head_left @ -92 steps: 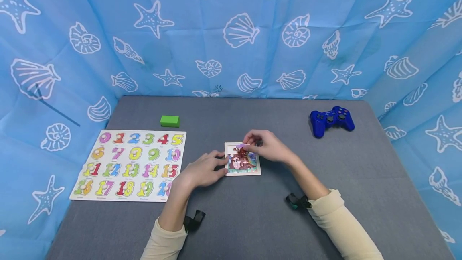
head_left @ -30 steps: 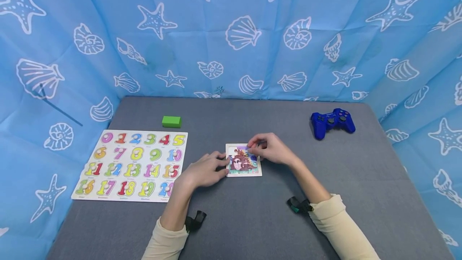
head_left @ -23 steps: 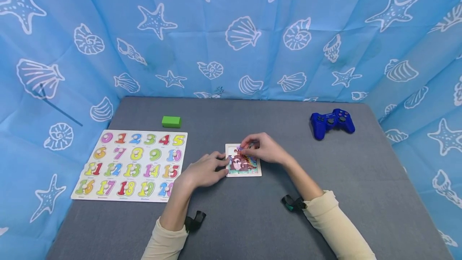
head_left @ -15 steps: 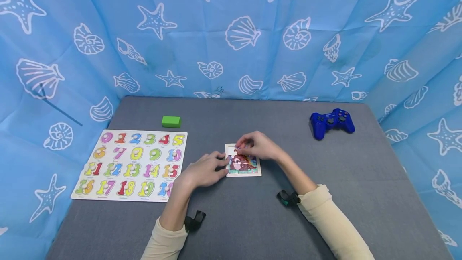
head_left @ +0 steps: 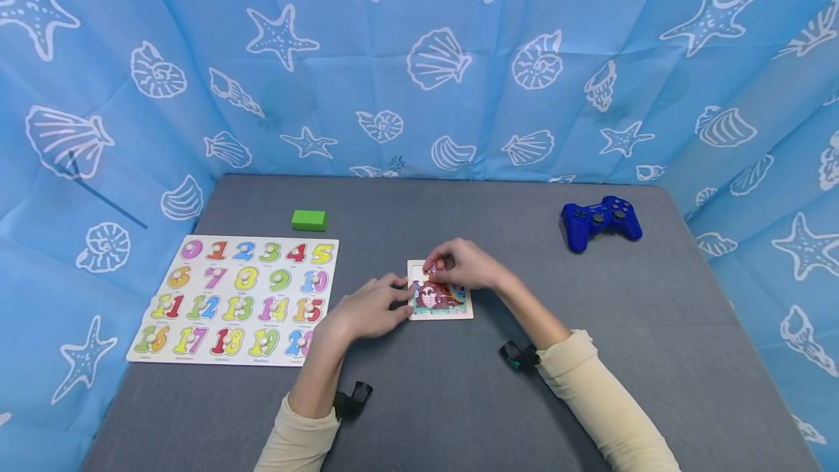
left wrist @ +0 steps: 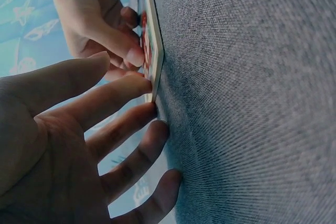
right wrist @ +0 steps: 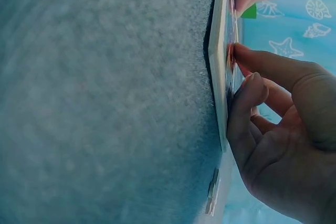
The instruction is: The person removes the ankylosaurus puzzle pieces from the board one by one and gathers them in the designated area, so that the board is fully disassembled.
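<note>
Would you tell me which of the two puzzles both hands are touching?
The small picture puzzle at mid-table; the large number board lies untouched to its left.

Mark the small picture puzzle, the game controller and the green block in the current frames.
small picture puzzle [head_left: 440,307], head view, on its printed lower half, below the right hand.
game controller [head_left: 601,219], head view, on the middle of its blue body.
green block [head_left: 309,220], head view, on its top face.
</note>
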{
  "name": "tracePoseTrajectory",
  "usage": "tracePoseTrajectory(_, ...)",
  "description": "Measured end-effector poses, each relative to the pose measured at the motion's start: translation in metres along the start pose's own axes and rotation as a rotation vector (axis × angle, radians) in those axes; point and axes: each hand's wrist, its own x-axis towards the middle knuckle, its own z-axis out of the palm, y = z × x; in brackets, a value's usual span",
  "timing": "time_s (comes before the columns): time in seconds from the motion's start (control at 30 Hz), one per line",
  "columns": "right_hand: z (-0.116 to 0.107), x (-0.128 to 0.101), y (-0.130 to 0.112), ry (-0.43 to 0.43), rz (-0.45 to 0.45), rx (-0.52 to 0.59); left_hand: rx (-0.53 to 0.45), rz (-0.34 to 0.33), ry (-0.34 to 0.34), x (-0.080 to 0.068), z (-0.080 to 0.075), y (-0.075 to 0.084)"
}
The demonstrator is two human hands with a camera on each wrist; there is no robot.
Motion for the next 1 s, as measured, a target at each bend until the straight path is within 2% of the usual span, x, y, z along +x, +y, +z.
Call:
tracePoseTrajectory(0.4, 0.001, -0.007, -0.007, 0.060, -0.006, -0.069, -0.009, -0.003, -0.013, -0.001, -0.001, 0.001)
tracePoseTrajectory(0.6, 0.000, -0.009, -0.012, 0.042, -0.008, -0.033, -0.006, 0.000, -0.014, 0.000, -0.001, 0.001)
tracePoseTrajectory(0.83, -0.001, -0.010, -0.011, 0.033, -0.024, -0.069, -0.009, 0.001, -0.008, 0.000, -0.001, 0.001)
tracePoseTrajectory(1.0, -0.001, -0.011, -0.010, 0.012, -0.049, -0.053, -0.011, -0.001, -0.006, -0.001, -0.001, 0.001)
